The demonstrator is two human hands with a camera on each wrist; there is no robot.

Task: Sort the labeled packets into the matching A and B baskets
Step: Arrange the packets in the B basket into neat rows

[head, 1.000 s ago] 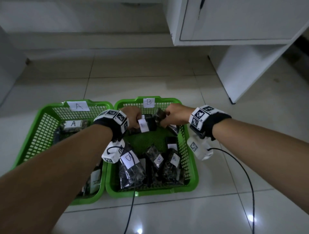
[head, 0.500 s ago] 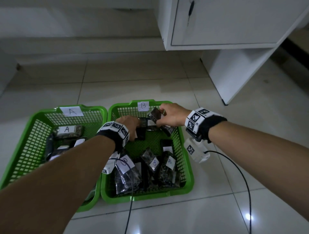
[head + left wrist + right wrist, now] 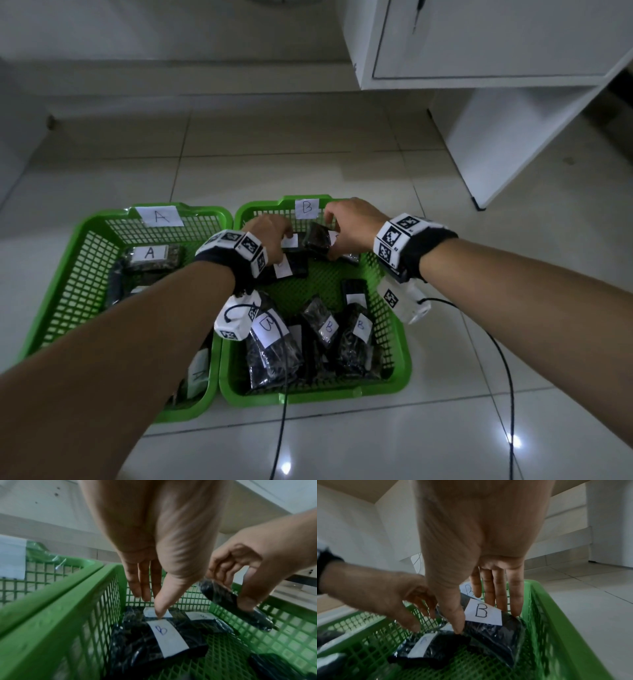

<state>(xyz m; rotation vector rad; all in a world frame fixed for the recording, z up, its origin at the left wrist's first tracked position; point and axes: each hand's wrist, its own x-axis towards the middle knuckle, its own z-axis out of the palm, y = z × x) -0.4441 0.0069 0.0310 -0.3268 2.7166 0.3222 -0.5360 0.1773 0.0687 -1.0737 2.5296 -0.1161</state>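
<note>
Two green baskets stand side by side on the floor, basket A on the left and basket B on the right. Both hands are at basket B's far end. My right hand pinches a dark packet labelled B between thumb and fingers and holds it tilted above the basket floor. My left hand points down with straight fingers. Its thumb tip touches the white label of a packet lying flat. Just in front lies another B packet.
Several B packets fill the near end of basket B, and A packets lie in basket A. A white cabinet stands at the back right. Black cables trail over the tiled floor on the right and in front.
My right hand has carried its packet slightly toward basket B's far wall. My left hand has straightened its fingers over the packets lying there. The camera view has tipped a little.
</note>
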